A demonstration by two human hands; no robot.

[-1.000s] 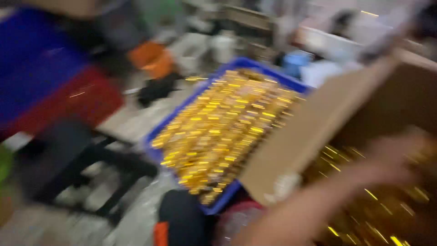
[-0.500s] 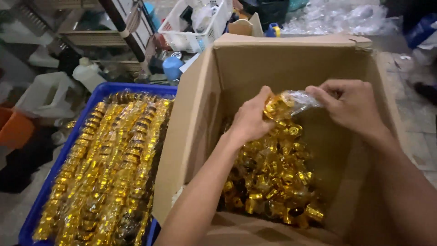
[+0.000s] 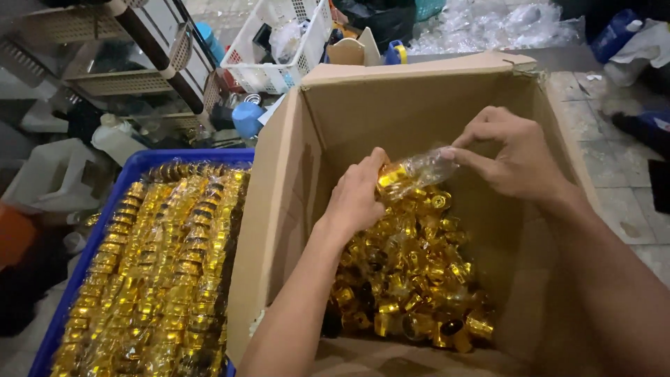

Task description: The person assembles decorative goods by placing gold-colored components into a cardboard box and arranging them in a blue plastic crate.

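meanwhile a clear sleeve of gold caps [image 3: 412,171] is pinched closed-fingered by left hand [image 3: 356,199] and right hand [image 3: 516,157] over the cardboard box [image 3: 419,105], blue crate [image 3: 132,167] already packed with rows, many loose caps [image 3: 408,279] left.

Tiled floor [image 3: 614,174] — cardboard box [image 3: 279,230] of gold caps, blue crate [image 3: 132,171] beside it, white basket [image 3: 307,35] behind.

— How's the light?
— Dim overall, coming from above. It glares off the gold caps [image 3: 412,272] and throws the box's [image 3: 419,105] inner walls into shadow.
— Sharp?
— Mostly. The top corners go soft, and the edges bend slightly.
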